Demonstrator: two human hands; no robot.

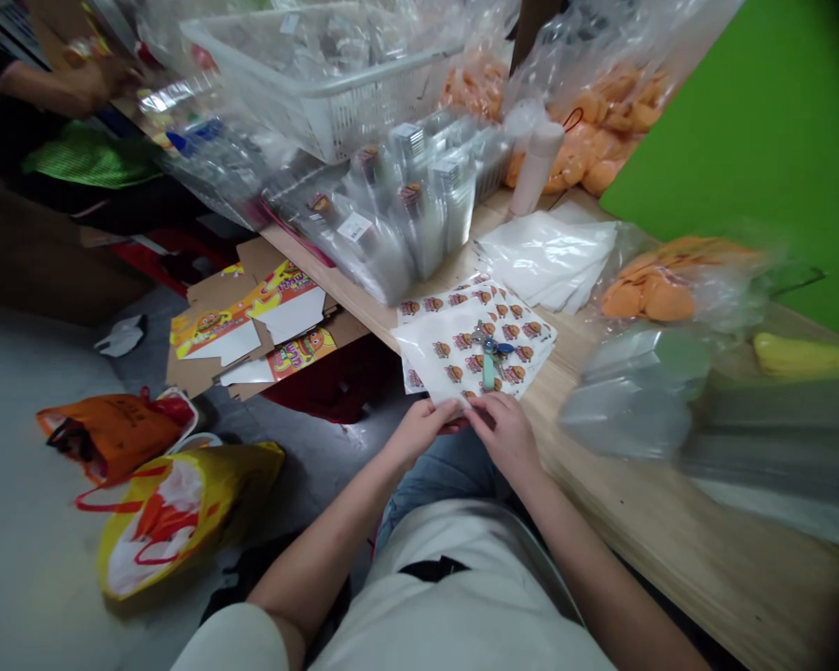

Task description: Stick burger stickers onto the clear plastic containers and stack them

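Observation:
Close to my body, at the table's edge, my left hand (425,431) pinches the near corner of a sheet of burger stickers (454,375). My right hand (507,431) is closed at the same corner, fingertips almost touching the left ones. Whether a single sticker is between its fingers is too small to tell. The sheet has a bare white strip along its left side, and more printed sheets lie under it. A bunch of keys (489,347) with a mint-green tag rests on the sheets, just beyond my fingers.
Clear packed sleeves (419,205) and a white basket (336,102) stand beyond. White bags (549,252), bagged orange pieces (650,294) and stacked clear plastic (629,401) lie rightward. Flat printed cartons (252,312) and a yellow bag (244,475) are left. Another person's arm (62,89) shows upper left.

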